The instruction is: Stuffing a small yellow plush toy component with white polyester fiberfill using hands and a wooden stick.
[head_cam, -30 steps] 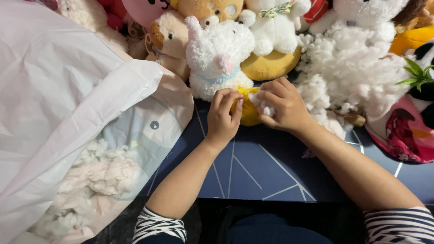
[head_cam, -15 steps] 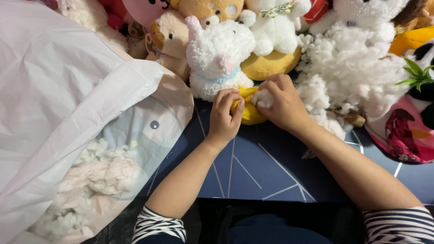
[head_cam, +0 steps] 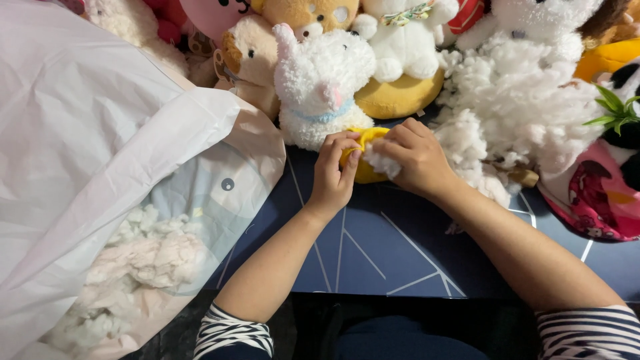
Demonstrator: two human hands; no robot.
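A small yellow plush piece lies on the dark blue mat, held between both hands. My left hand grips its left side with the fingers curled over the top edge. My right hand pinches a tuft of white stuffing against the yellow piece. A fluffy white plush animal with a pale blue collar stands just behind my hands.
A pile of loose white stuffing lies at the right. A large white plastic bag with more stuffing inside fills the left. Several plush toys crowd the back, among them a tan bear and a yellow cushion-like toy.
Both hands have stayed at the yellow piece. The fingers have shifted slightly, and the white tuft now sits lower against it.
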